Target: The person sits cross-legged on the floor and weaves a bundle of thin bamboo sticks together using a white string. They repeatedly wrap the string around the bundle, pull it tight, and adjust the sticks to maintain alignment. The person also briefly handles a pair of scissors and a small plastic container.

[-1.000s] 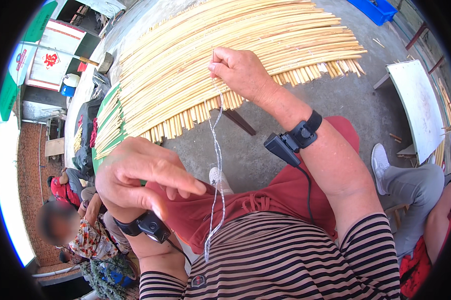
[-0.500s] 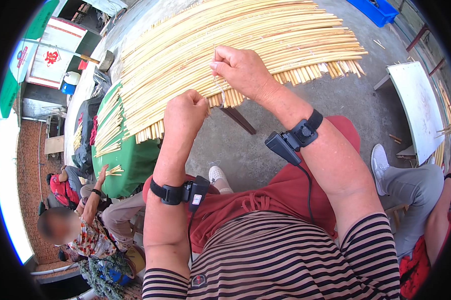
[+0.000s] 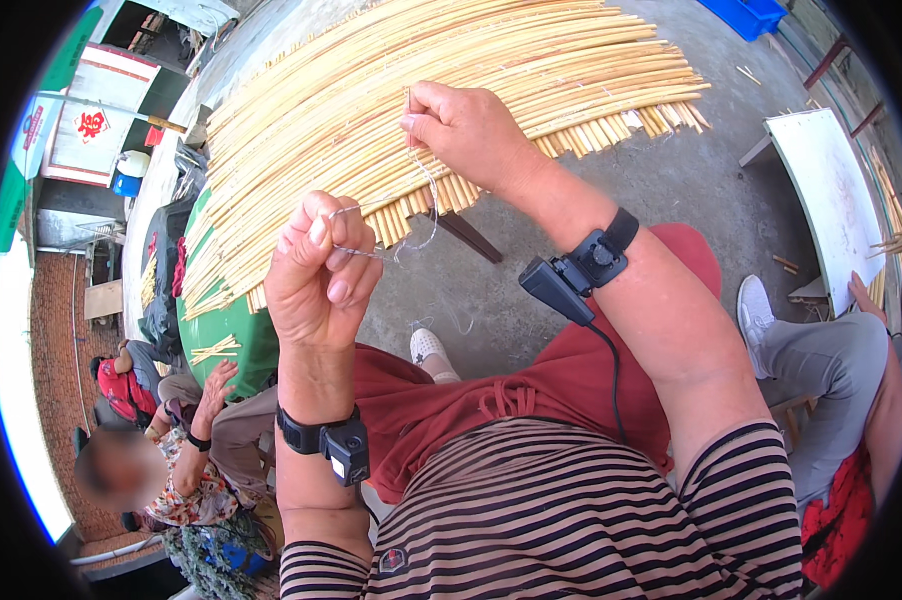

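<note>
"What did the right hand (image 3: 471, 135) have hold of?"

"A thin, pale twine (image 3: 432, 222). Thumb and forefinger were pinched together on it, with the other fingers curled in, over the near part of the long yellowish sticks (image 3: 451, 85)."

"And the left hand (image 3: 318, 272)?"

"It was lower and further left, just off the sticks' near ends. Its fingers were curled, with the thumb pressed in, and the twine ran across them."

"So where was the twine, exactly?"

"Between the two hands. It hung slack in a loop, past the cut ends of the sticks."

"What carried the sticks?"

"They lay side by side in a broad layer, their left part over a bench with a green cover (image 3: 233, 325). A dark leg (image 3: 469, 238) showed below them. A few short sticks (image 3: 214, 349) lay on the green, near a co-worker's hand (image 3: 217, 392)."

"Anything on the right?"

"A white board (image 3: 831, 205), well apart from the hands."
</note>
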`<action>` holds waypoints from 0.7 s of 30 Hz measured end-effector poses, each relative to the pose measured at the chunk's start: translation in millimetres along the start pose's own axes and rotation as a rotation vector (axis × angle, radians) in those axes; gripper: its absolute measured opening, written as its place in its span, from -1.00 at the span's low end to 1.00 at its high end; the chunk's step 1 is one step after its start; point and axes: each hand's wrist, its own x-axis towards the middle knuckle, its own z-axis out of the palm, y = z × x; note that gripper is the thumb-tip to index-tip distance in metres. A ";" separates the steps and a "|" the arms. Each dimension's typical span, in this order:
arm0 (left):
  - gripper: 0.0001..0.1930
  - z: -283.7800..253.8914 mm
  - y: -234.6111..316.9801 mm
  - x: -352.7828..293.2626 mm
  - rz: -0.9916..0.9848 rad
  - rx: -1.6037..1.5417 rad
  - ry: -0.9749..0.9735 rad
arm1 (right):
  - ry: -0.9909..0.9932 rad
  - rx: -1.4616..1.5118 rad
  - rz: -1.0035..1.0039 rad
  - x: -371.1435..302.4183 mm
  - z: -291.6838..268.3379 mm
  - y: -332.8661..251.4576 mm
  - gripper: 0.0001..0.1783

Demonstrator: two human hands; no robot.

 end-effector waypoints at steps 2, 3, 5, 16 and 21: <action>-0.82 1.4 -5.1 -16.7 -0.024 0.059 -0.028 | -0.020 0.135 0.046 3.6 -1.4 -1.0 -0.76; -0.80 -0.9 -5.6 -25.8 -0.072 0.172 -0.090 | -0.035 0.174 0.083 3.7 -4.2 0.1 -0.75; -0.66 -13.0 8.5 -38.6 -0.392 0.531 -0.356 | 0.018 0.311 0.068 7.9 -4.7 3.7 -0.74; -0.86 -143.8 -89.6 -37.3 -0.190 1.329 0.763 | 0.009 0.868 0.073 -14.7 -85.7 -41.4 -0.80; -0.61 -140.4 -107.7 -17.8 0.233 0.588 0.620 | -0.452 1.278 -0.064 -18.3 -87.6 -32.6 -0.77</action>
